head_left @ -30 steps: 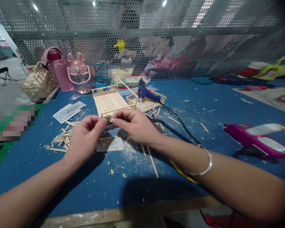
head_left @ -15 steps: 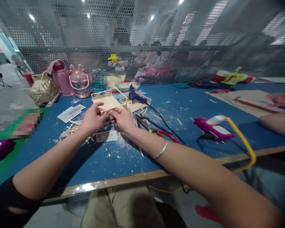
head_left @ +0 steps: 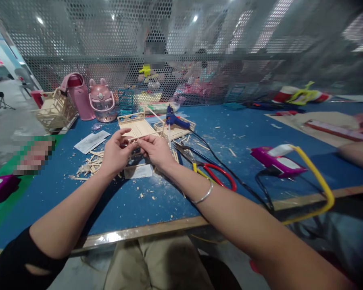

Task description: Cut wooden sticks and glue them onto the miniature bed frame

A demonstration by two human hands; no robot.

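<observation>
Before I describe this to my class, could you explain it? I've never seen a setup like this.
There is no robot here: these are a person's own bare hands, the left hand and the right hand, seen by a camera worn on the head, looking forward and down. They come together at the near edge of a light wooden stick frame; just what they pinch is too small to tell. On the blue tabletop are loose sticks, paper slips and, beyond the right hand, a blue glue gun. A pink bottle stands farther back.
</observation>
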